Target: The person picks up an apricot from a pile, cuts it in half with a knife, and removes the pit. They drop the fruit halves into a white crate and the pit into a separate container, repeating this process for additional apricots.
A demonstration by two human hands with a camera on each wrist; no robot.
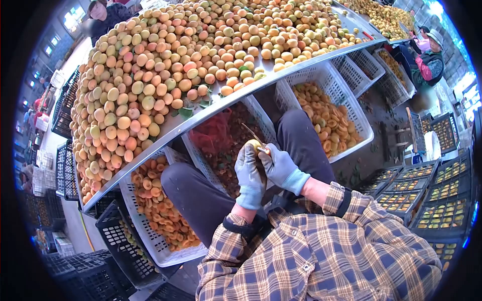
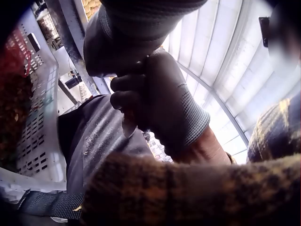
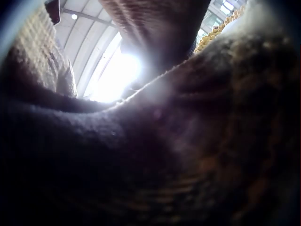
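Note:
Both hands wear grey-blue knit gloves and meet above the knees in the head view. My left hand holds a yellow apricot at its fingertips, mostly hidden by the glove. The right hand grips a small knife, its thin blade slanting up and left past the fruit. From the left wrist, the left glove looms at the top, with the right glove just below it. Plaid sleeve cloth covers most of the right wrist view, hiding the fingers.
A metal-edged table heaped with whole apricots spans the front. Under its edge stand white crates of apricot halves at left and right. Between the knees, another crate holds dark scraps and a red net bag.

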